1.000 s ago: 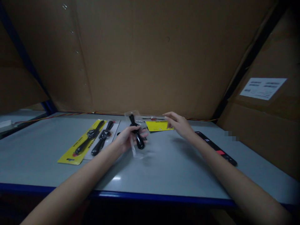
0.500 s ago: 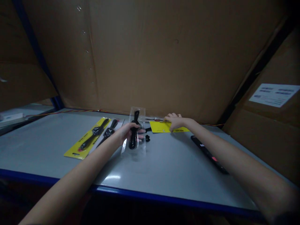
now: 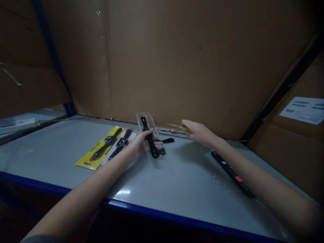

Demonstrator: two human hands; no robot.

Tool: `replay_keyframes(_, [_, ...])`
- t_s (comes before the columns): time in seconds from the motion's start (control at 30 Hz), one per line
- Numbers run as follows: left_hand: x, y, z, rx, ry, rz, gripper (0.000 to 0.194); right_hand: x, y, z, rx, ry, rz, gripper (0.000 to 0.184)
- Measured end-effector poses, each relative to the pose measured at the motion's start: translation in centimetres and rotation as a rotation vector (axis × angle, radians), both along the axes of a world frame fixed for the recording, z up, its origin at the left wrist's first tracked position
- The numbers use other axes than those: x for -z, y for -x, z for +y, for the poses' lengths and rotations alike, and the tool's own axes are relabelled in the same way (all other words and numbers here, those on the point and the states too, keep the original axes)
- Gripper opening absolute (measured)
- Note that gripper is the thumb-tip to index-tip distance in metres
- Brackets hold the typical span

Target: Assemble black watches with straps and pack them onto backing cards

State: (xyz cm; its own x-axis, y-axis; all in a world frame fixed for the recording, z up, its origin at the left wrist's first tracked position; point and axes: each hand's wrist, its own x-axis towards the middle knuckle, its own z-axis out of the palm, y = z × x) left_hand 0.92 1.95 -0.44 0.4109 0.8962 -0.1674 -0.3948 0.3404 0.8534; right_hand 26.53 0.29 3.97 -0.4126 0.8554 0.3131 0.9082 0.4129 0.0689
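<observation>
Your left hand [image 3: 138,145] is closed around a clear blister pack [image 3: 142,118] holding a black tool [image 3: 153,149], with the fingers curled behind it, near the far edge of the table [image 3: 177,192]. Your right hand [image 3: 199,132] pinches a yellow card [image 3: 178,127] between thumb and fingertips. The card shows almost edge-on, so you can't tell how much of it you hold.

A light pinch on so thin a card could let it slip and drop toward the black handle [image 3: 168,140] lying just right of the pack. The slick plastic could also slide through your left fingers, and any swing to the left could knock the yellow-backed tool [image 3: 107,143] or the white-backed tool [image 3: 121,145], both close beside that hand.

Your open room is nearer you, across the grey top, but mind the blue edge there, where anything sliding could fall. Far off, a thin wire [image 3: 83,118] runs along the cardboard wall [image 3: 164,60]. To the right lies a black strip [image 3: 231,173].
</observation>
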Motion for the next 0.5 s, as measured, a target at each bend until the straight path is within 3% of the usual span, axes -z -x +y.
replay_keyframes(0.13, [-1.0, -0.2, -1.3, -0.009, -0.067, -0.067, 0.055, 0.5, 3.8, -2.2, -0.105, -0.185, 0.072, 0.07])
replay_keyframes(0.27, [-1.1, -0.6, -2.2, 0.043, -0.26, -0.073, 0.037, 1.9, 7.6, -3.5, -0.07, -0.291, 0.026, 0.079])
replay_keyframes(0.37, [-0.7, -0.6, -2.1, -0.011, -0.324, -0.032, 0.03, 2.4, 8.7, -4.0, -0.07, -0.259, 0.024, 0.084])
replay_keyframes(0.5, [-0.8, -0.4, -1.7, -0.11, -0.306, 0.012, 0.029, 2.0, 6.6, -4.0, -0.13, -0.046, 0.148, 0.091])
